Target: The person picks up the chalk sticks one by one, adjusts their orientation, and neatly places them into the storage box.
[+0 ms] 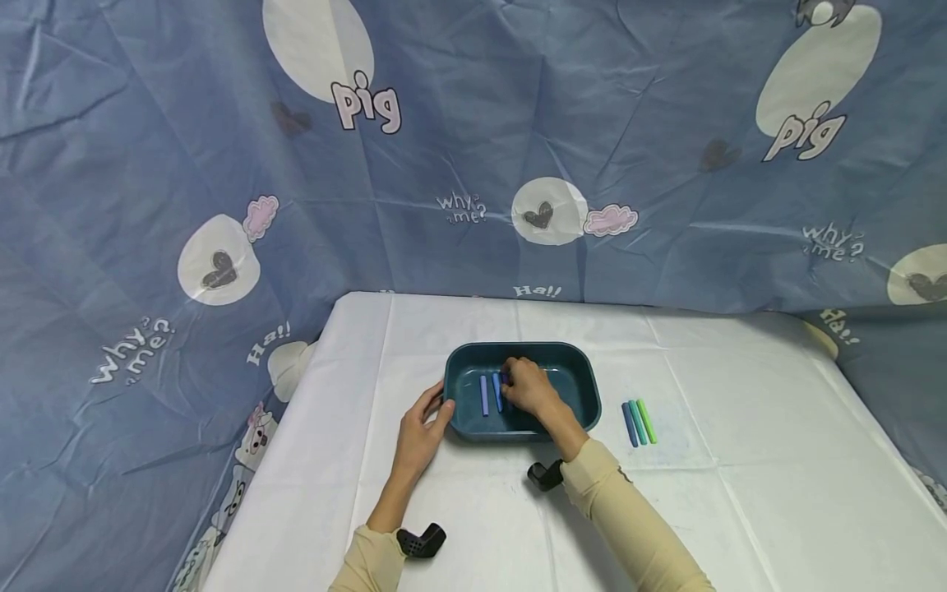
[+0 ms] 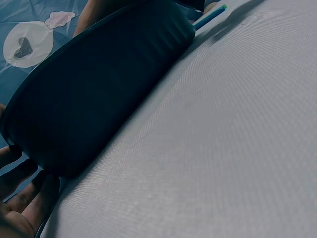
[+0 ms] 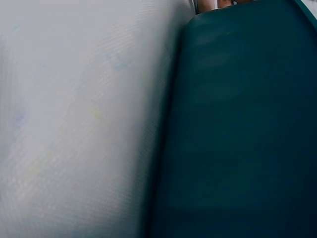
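Note:
A teal tray stands mid-table; it fills the left wrist view and the right wrist view. My left hand rests against the tray's left end wall, its fingers lightly curved on the outside. My right hand is inside the tray, fingers curled and pinching a dark blue stick. Beside it in the tray lie a pale blue stick and a blue stick. Right of the tray, on the cloth, three sticks lie side by side: blue, teal and green.
A white cloth covers the table. A blue printed sheet hangs behind it and along both sides. Black wrist mounts sit on my forearms. The tips of the loose sticks show past the tray.

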The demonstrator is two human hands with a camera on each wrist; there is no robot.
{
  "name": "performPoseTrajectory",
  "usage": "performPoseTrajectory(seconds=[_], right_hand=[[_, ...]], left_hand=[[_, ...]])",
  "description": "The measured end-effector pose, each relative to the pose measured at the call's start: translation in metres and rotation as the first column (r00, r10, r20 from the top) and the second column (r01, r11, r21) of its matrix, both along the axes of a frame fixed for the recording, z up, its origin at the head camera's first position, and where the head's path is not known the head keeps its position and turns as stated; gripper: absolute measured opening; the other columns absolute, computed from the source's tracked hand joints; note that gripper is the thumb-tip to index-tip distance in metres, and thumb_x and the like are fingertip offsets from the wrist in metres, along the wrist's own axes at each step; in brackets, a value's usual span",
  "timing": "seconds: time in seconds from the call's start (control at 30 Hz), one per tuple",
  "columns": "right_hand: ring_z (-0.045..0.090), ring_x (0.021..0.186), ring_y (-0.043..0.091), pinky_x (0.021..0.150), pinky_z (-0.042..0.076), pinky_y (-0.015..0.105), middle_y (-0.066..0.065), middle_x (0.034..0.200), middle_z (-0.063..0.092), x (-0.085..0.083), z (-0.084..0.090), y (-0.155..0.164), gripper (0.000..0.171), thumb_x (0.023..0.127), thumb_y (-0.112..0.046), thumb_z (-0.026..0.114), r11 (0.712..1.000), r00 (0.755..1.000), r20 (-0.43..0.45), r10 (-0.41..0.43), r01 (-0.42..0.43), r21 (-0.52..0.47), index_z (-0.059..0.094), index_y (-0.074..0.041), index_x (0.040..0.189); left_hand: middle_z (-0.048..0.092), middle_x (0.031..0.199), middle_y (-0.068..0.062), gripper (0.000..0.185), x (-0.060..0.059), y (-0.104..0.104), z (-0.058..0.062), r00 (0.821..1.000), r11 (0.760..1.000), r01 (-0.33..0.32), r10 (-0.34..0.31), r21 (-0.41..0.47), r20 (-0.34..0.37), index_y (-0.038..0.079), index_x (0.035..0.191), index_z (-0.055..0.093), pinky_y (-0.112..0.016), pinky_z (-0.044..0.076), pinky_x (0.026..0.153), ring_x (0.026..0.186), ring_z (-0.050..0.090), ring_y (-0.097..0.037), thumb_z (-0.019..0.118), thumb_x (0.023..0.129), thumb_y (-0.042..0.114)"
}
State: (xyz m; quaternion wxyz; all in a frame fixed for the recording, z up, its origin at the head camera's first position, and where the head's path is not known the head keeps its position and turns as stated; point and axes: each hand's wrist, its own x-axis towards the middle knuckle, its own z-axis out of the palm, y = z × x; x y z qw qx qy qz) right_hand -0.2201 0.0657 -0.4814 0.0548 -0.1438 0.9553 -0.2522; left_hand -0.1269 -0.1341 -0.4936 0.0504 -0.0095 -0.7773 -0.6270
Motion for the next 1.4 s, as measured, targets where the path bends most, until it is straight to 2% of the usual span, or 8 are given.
performPoseTrajectory(seconds=[0.37, 0.5, 0.6, 0.73, 0.87, 1.0, 1.23, 1.4], right_hand=[[0.058, 0.088, 0.024, 0.092, 0.046, 0.05, 0.01, 0.093, 0.062, 0.0, -0.001, 0.001, 0.031, 0.084, -0.012, 0.066, 0.999, 1.0, 0.003, 0.004, -0.004, -0.033, 0.062, -0.004, 0.113], [0.06, 0.087, 0.023, 0.086, 0.048, 0.048, 0.009, 0.092, 0.064, 0.002, 0.0, 0.002, 0.032, 0.086, -0.014, 0.065, 0.998, 1.0, -0.027, 0.008, -0.01, -0.061, 0.059, -0.006, 0.116], [0.062, 0.081, 0.02, 0.077, 0.051, 0.044, 0.008, 0.09, 0.067, 0.005, 0.005, 0.006, 0.034, 0.088, -0.014, 0.063, 0.992, 0.999, -0.032, 0.006, -0.01, -0.123, 0.057, -0.007, 0.12], [0.063, 0.076, 0.016, 0.069, 0.051, 0.036, 0.004, 0.09, 0.069, 0.009, 0.015, 0.018, 0.037, 0.09, -0.015, 0.061, 0.972, 1.0, -0.021, -0.005, 0.0, -0.233, 0.054, -0.01, 0.125], [0.067, 0.081, 0.015, 0.069, 0.052, 0.033, 0.004, 0.096, 0.07, 0.012, 0.028, 0.035, 0.036, 0.092, -0.016, 0.057, 0.942, 1.0, -0.031, -0.006, -0.005, -0.335, 0.053, -0.01, 0.127], [0.068, 0.085, 0.02, 0.072, 0.053, 0.035, 0.007, 0.1, 0.069, 0.015, 0.038, 0.055, 0.036, 0.095, -0.019, 0.056, 0.91, 0.999, -0.035, -0.01, -0.005, -0.415, 0.051, -0.012, 0.13], [0.066, 0.086, 0.034, 0.067, 0.054, 0.03, 0.017, 0.103, 0.064, 0.019, 0.059, 0.095, 0.042, 0.096, -0.02, 0.057, 0.864, 0.999, -0.023, -0.046, 0.028, -0.502, 0.047, -0.011, 0.135], [0.066, 0.087, 0.035, 0.07, 0.058, 0.033, 0.022, 0.106, 0.063, 0.021, 0.066, 0.132, 0.048, 0.095, -0.021, 0.057, 0.857, 0.996, 0.015, -0.086, 0.082, -0.508, 0.043, -0.007, 0.139]], left_hand=[[0.054, 0.135, -0.017, 0.047, 0.0, 0.0, -0.001, 1.0, 1.0, 0.002, -0.002, 0.002, 0.0, 0.004, 0.136, 0.049, -0.031, 0.054, 0.091, 0.123, 0.055, -0.029, 0.06, 0.094, 0.023], [0.054, 0.135, -0.018, 0.046, 0.0, 0.0, -0.001, 1.0, 1.0, 0.005, -0.005, 0.006, -0.005, 0.004, 0.136, 0.049, -0.031, 0.054, 0.091, 0.122, 0.055, -0.029, 0.06, 0.094, 0.021], [0.054, 0.135, -0.018, 0.047, 0.0, 0.001, -0.001, 1.0, 1.0, 0.006, -0.006, 0.007, -0.005, 0.004, 0.136, 0.049, -0.032, 0.054, 0.091, 0.123, 0.055, -0.029, 0.06, 0.094, 0.021], [0.054, 0.135, -0.018, 0.047, 0.001, 0.001, -0.001, 1.0, 1.0, 0.003, -0.003, 0.001, -0.009, 0.003, 0.135, 0.049, -0.033, 0.054, 0.092, 0.123, 0.055, -0.03, 0.06, 0.094, 0.022], [0.055, 0.134, -0.019, 0.047, 0.0, 0.001, -0.001, 1.0, 1.0, -0.001, 0.001, -0.004, -0.018, 0.002, 0.135, 0.049, -0.032, 0.054, 0.091, 0.122, 0.056, -0.031, 0.06, 0.094, 0.021], [0.054, 0.135, -0.019, 0.046, 0.001, 0.0, 0.0, 1.0, 1.0, -0.001, 0.001, -0.005, -0.005, 0.002, 0.135, 0.049, -0.034, 0.053, 0.092, 0.122, 0.055, -0.031, 0.06, 0.094, 0.02], [0.053, 0.136, -0.019, 0.047, 0.0, 0.001, 0.001, 1.0, 1.0, -0.002, 0.002, -0.003, 0.01, 0.002, 0.136, 0.049, -0.037, 0.052, 0.095, 0.124, 0.054, -0.03, 0.06, 0.094, 0.021], [0.054, 0.135, -0.018, 0.047, 0.0, 0.002, 0.003, 1.0, 1.0, -0.006, 0.006, -0.009, 0.01, 0.002, 0.135, 0.049, -0.037, 0.052, 0.095, 0.123, 0.055, -0.029, 0.06, 0.094, 0.022]])
